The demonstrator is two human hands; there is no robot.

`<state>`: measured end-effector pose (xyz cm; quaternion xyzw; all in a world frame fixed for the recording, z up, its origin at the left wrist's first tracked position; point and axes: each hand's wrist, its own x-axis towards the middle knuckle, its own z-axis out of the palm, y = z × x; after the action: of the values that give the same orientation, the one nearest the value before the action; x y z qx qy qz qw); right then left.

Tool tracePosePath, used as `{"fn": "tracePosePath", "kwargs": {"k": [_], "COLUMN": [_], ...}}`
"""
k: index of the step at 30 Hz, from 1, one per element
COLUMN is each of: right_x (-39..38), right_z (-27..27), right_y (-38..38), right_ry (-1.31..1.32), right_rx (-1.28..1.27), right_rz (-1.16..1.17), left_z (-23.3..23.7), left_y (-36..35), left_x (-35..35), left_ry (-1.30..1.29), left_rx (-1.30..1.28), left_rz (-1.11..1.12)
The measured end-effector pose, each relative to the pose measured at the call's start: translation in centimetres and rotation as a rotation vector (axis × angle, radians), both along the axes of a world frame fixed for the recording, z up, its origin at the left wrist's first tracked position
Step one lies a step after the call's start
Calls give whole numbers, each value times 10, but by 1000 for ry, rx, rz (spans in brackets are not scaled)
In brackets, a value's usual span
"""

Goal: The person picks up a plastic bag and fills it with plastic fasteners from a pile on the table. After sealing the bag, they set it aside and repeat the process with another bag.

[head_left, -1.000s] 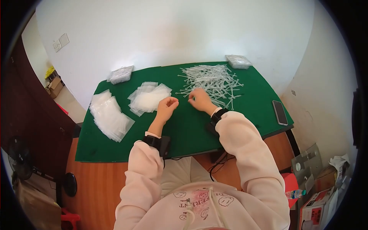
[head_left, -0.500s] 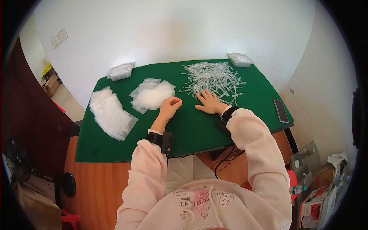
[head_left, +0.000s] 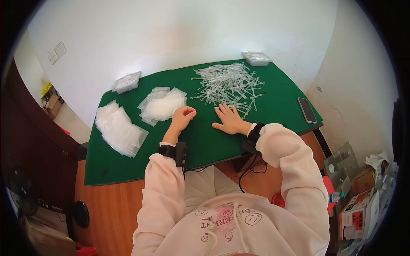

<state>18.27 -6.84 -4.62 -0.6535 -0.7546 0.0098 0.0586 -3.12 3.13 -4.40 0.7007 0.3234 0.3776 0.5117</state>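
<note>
My left hand (head_left: 183,117) is curled closed beside the right edge of a pile of clear plastic bags (head_left: 162,106); what its fingers hold, if anything, is too small to name. With fingers spread, my right hand (head_left: 231,120) lies palm down on the green tabletop (head_left: 200,145), at the near edge of a heap of thin clear plastic sticks with looped ends (head_left: 228,83). Further left is a fanned stack of clear bags (head_left: 120,130). Both wrists carry black straps with small devices.
Two clear boxes, one at the back left (head_left: 127,82) and one at the back right (head_left: 257,58), stand along the wall. A phone (head_left: 307,110) lies near the right edge. Beyond that side, a carton (head_left: 358,217) and other items sit low down.
The view has shifted slightly. My right hand has drawn back a little from the heap of sticks, toward me. My left hand remains curled beside the bags.
</note>
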Motion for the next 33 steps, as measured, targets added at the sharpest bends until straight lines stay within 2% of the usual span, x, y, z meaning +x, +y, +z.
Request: {"fn": "tracePosePath", "kwargs": {"k": [7,12,15,19,20,22,23,26,33], "right_x": [-18,-23,-24,-1,8,28,33,46,24], "right_z": [-5,1,9,19,20,22,19,7,6], "right_y": [-11,-19,-29,-28,-26,-18,-15,-3,-6], "right_ry": [40,48,127,40,42,-113,-115,-15,8], "right_rx": [120,132,65,93,92,170,171,53,27], "right_rz": [229,353,518,571,571,325,325,44,306], "left_z": [1,-1,-3,-7,-8,-7,-6,-1,-1], "left_y": [-1,0,1,4,4,3,3,-1,-2], "left_x": [0,0,1,1,1,1,1,1,0], "left_ry": [25,59,70,101,110,126,124,169,185], "left_rx": [-2,51,80,119,130,155,156,166,189], "left_rz": [-8,-19,-31,-24,-28,-35,-35,-34,-32]}}
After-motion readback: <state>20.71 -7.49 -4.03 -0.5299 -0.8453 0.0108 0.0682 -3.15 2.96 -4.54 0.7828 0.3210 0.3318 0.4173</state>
